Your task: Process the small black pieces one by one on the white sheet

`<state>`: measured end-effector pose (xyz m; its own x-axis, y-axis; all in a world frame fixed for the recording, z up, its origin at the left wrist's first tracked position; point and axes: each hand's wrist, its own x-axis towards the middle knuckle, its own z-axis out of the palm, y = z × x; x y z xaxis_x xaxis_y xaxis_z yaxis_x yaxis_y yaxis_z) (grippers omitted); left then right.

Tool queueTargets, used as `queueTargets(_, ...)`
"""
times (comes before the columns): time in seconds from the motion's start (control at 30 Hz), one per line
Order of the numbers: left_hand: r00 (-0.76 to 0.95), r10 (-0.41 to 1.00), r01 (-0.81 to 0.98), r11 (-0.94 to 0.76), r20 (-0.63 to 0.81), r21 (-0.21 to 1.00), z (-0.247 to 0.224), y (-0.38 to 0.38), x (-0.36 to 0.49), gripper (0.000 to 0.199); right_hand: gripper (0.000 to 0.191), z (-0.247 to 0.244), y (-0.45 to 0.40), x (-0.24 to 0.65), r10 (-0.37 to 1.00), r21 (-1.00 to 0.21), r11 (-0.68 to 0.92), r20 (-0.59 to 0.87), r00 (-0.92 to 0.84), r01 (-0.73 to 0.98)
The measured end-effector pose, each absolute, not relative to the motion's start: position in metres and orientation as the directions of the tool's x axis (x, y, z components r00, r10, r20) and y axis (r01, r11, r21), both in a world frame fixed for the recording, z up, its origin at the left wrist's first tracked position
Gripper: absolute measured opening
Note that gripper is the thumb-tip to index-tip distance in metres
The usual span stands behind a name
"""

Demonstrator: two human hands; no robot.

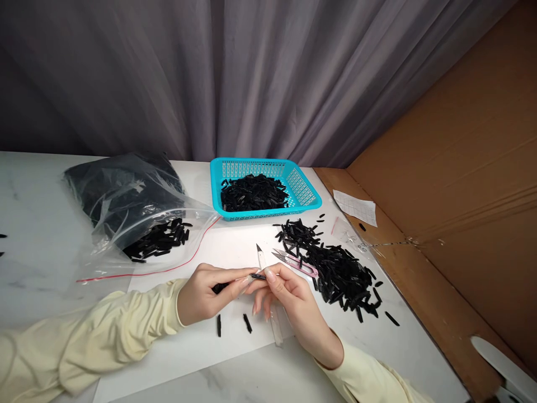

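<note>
Between my two hands is a small black strip-like piece (257,276), one end pinched by each hand. My left hand (206,294) grips it with thumb and fingers from the left. From the other side, my right hand (291,291) has thumb and forefinger closed on it, its other fingers curled loosely. A white craft knife (274,330) with a dark pointed blade lies on the paper, partly hidden beneath my right hand. Pink-handled thread snips (302,266) lie just beyond, against a heap of black pieces (342,277). A few loose pieces (247,323) rest below my hands.
A turquoise basket (268,215) of similar black pieces stands at the back. An open zip bag (126,196) spills more pieces at the left. White paper (168,358) covers part of the marbled table. Cardboard (461,145) walls the right side, with a paper slip (356,208) nearby.
</note>
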<state>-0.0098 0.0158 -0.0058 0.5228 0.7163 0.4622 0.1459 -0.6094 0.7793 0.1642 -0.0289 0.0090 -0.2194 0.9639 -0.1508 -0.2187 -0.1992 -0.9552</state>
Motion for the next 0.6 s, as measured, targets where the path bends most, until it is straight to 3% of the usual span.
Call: queueTargets(0.6,0.502,0.703,0.204,-0.663,0.504,0.721,-0.0036,0.0159,-0.0079,0.024,0.022,0.0069,-0.0287,0.1643,0.957,-0.925,-0.255,-0.199,-0.213,-0.281)
